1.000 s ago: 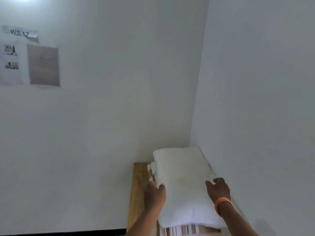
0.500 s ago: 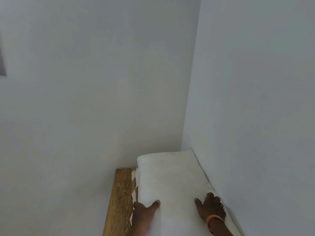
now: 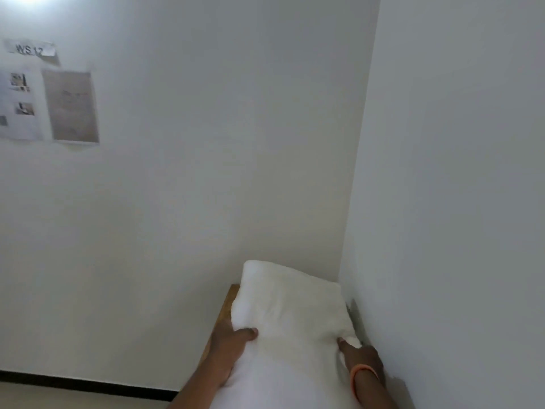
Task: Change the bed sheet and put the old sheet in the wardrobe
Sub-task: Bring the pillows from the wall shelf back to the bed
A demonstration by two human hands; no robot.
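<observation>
A white pillow [image 3: 290,314] lies at the head of the bed, in the corner of two white walls, with its far end tilted up. My left hand [image 3: 231,348] grips its left edge, thumb on top and fingers underneath. My right hand [image 3: 361,357], with an orange wristband, holds the right edge close to the side wall, one finger lying on top. A strip of the wooden bed frame [image 3: 228,302] shows to the left of the pillow. No bed sheet and no wardrobe are in view.
The right wall [image 3: 457,202] stands right against the pillow's edge. Printed papers [image 3: 70,106] and a "WS 12" label [image 3: 29,50] hang on the far wall at upper left. A black skirting board [image 3: 88,385] runs along the floor at lower left.
Both hands have slid from the pillow's top to its side edges and taken hold. The pillow's far end has risen and now hides the layers under it. The view swung back left.
</observation>
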